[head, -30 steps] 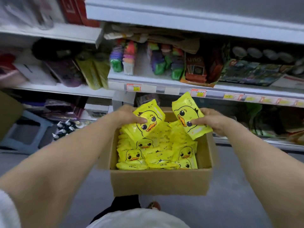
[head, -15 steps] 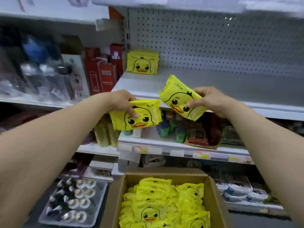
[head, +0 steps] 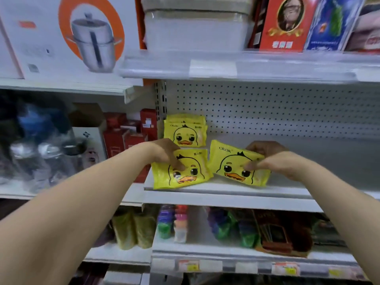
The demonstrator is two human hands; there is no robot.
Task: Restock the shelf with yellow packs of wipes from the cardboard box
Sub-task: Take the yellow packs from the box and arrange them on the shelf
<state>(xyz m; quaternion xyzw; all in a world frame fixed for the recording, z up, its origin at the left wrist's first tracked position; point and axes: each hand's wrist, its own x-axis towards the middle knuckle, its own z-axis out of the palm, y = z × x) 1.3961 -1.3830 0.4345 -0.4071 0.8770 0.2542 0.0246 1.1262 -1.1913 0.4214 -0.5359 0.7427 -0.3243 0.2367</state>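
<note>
My left hand (head: 164,154) grips a yellow duck-print pack of wipes (head: 185,173) at the front left of the white shelf (head: 226,189). My right hand (head: 271,161) pinches a second yellow pack (head: 232,163) just to its right, tilted, its lower edge on the shelf. Behind them a small stack of the same yellow packs (head: 186,130) stands upright against the pegboard back. The cardboard box is out of view.
The shelf stretches bare to the right of the packs. Red boxes (head: 127,136) and bottles fill the neighbouring bay on the left. A pot carton (head: 67,36) and other boxes sit on the shelves above; coloured goods (head: 174,223) line the shelf below.
Both hands have carried their packs up and forward from over the box onto the shelf. The view has tilted upward, so the box has dropped out of sight.
</note>
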